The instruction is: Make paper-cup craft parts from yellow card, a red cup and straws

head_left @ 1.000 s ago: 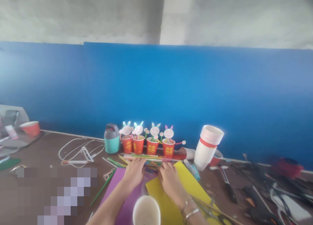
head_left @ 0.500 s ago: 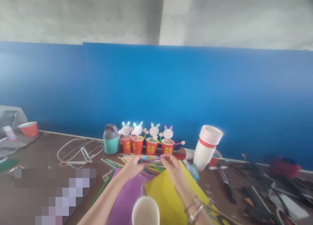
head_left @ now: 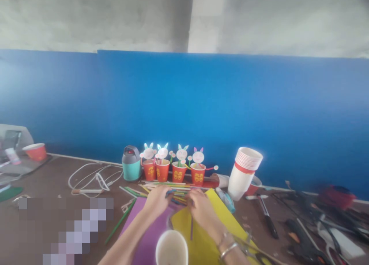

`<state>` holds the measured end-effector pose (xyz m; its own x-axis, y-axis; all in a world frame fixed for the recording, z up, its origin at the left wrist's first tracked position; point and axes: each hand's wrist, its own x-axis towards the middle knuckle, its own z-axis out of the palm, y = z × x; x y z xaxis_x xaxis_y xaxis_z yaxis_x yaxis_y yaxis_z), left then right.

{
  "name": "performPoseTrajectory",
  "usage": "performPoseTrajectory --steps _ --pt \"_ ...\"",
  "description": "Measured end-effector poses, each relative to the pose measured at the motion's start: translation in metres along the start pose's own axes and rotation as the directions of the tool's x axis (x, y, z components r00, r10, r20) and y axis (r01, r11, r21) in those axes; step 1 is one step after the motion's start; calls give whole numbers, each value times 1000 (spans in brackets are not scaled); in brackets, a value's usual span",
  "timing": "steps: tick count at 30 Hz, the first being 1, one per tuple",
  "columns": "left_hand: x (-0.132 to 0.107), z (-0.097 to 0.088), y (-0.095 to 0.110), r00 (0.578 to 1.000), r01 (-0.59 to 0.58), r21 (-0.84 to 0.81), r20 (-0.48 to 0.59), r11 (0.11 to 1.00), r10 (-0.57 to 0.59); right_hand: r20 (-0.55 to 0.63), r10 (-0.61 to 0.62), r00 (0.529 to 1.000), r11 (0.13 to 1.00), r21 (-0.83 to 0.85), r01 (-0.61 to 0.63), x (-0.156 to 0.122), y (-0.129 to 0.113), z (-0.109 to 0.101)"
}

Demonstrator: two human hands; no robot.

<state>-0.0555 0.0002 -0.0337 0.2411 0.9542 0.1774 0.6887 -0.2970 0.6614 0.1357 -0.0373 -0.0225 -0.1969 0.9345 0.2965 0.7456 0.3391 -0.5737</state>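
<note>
My left hand [head_left: 157, 199] and my right hand [head_left: 201, 206] are low over a heap of thin coloured sticks [head_left: 157, 186] at the far edge of a purple sheet [head_left: 148, 238] and a yellow sheet [head_left: 201, 244]. The right hand's fingers are pinched on a purple stick [head_left: 191, 226] that hangs down over the yellow sheet. The left hand's fingers are curled on the sticks, and a blue stick end shows at its fingertips. A white paper cup [head_left: 172, 249] stands between my forearms.
Behind the sticks stand several red cups with paper bunny faces [head_left: 173, 166], a teal container [head_left: 131, 163] and a stack of white cups [head_left: 244, 173]. White cables [head_left: 89, 176] lie left. Scissors [head_left: 250, 251], a black-handled tool [head_left: 268, 215] and dark tools lie right.
Both hands rose from the stick heap with a stick held level between them, then dropped back down. The purple stick now hangs upright from my right hand.
</note>
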Motion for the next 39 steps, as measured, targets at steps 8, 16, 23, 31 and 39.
performPoseTrajectory --steps 8,16,23,31,39 --pt "-14 9 16 961 -253 160 158 954 228 118 -16 993 959 -281 49 -4 6 -6" --pt "-6 14 3 931 -330 167 218 929 292 21 14 1000 975 -220 -9 0 19 -20" --pt "-5 16 2 914 -372 141 227 918 335 -105 87 991 993 -65 -95 4 12 -8" --pt "-6 19 -2 964 -265 222 58 938 258 39 140 989 911 -397 -114 1 8 -22" --pt "-1 5 -14 962 4 302 -262 953 79 132 165 977 901 -424 -94 -1 1 -23"
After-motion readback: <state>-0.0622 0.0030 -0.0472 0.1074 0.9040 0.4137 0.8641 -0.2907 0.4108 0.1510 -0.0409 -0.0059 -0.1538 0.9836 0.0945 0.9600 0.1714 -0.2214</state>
